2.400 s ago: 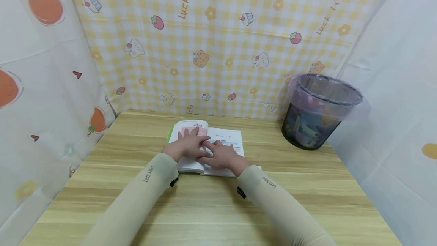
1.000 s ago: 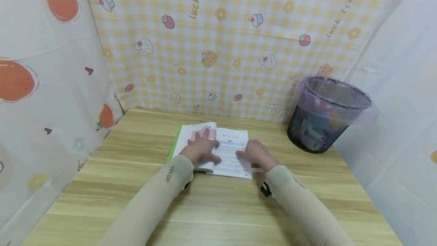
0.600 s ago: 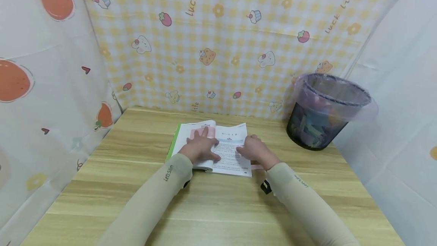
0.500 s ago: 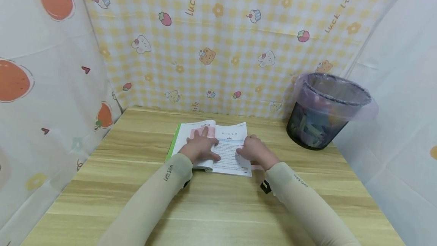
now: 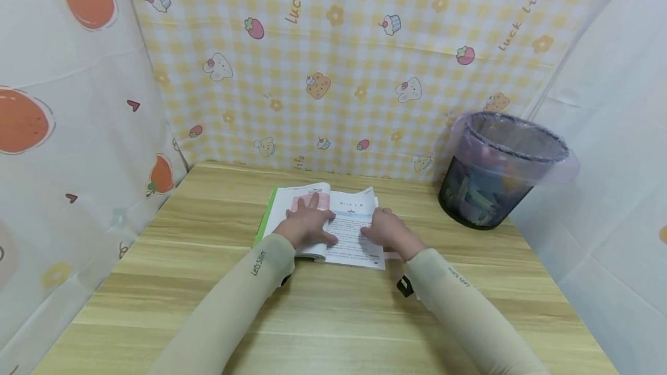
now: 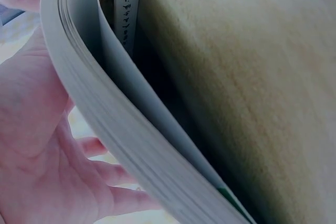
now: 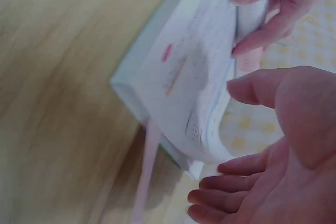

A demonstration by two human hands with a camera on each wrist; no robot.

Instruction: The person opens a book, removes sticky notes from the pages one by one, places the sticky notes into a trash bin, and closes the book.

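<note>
An open book (image 5: 283,198) with a green cover edge lies near the back of the wooden table. My left hand (image 5: 304,227) rests spread on its left page, thumb and forefinger near the gutter. At the right-hand edge, my right hand (image 5: 388,231) holds a printed page (image 5: 351,239) between thumb and curled fingers. The page's far corner is lifted off those beneath; the right wrist view shows the sheet (image 7: 184,93) bowing up by the fingertips. In the left wrist view, the thick bent page block (image 6: 121,140) stands beside my left palm (image 6: 31,135).
A pink ribbon (image 7: 147,166) hangs out of the book beside my right hand. On the table's back right stands a dark bin (image 5: 471,190) lined with a translucent purple bag. Patterned cloth (image 5: 333,51) hangs behind, with white sheets at both sides.
My right hand has moved from the book's middle to the right page edge, and the page corner has risen there. My left hand stays on the left page. The head view shifts slightly.
</note>
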